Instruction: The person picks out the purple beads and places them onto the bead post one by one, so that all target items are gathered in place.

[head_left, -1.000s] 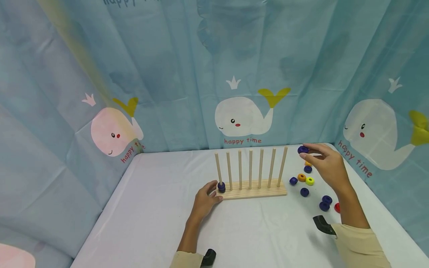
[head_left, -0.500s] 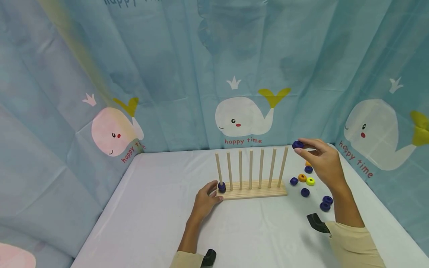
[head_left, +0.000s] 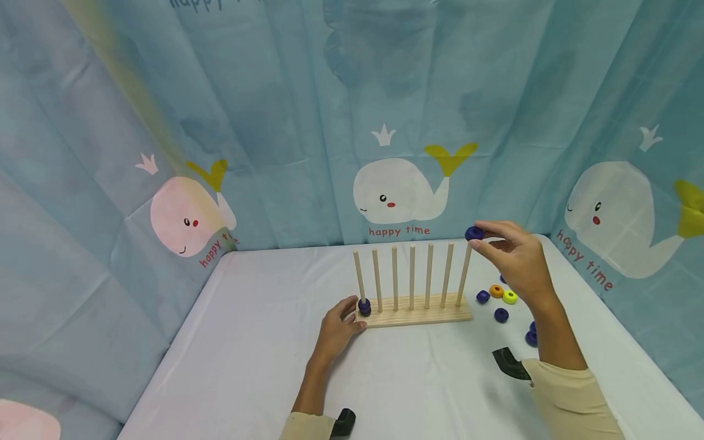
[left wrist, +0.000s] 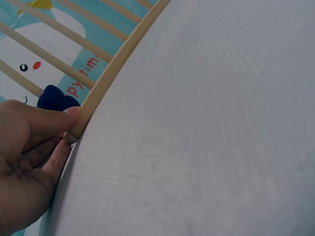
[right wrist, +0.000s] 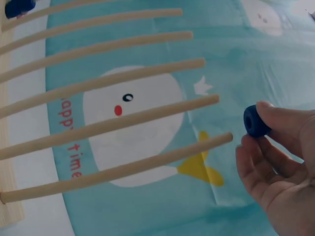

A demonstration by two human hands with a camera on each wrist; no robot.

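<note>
A wooden rack [head_left: 418, 313] with a row of upright pegs stands on the white table. Two dark blue beads [head_left: 364, 307] are stacked on its leftmost peg. My left hand [head_left: 335, 330] grips the left end of the base; in the left wrist view the thumb [left wrist: 71, 112] and fingers lie at its corner. Up by the top of the rightmost peg [head_left: 464, 275], my right hand [head_left: 514, 260] pinches a blue bead [right wrist: 256, 121] between thumb and fingertips. In the right wrist view that bead's hole faces the pegs, and a gap separates it from the peg tips.
Loose beads lie right of the rack: an orange bead [head_left: 496, 291], a yellow bead [head_left: 509, 297] and several blue ones, such as one blue bead [head_left: 501, 315] nearer me. My right forearm hides part of that area. A whale-print curtain [head_left: 286, 153] encloses the table [head_left: 247, 342].
My right hand has carried the blue bead leftward and slightly up, from over the loose beads to the rightmost peg's top. The left hand has stayed on the base.
</note>
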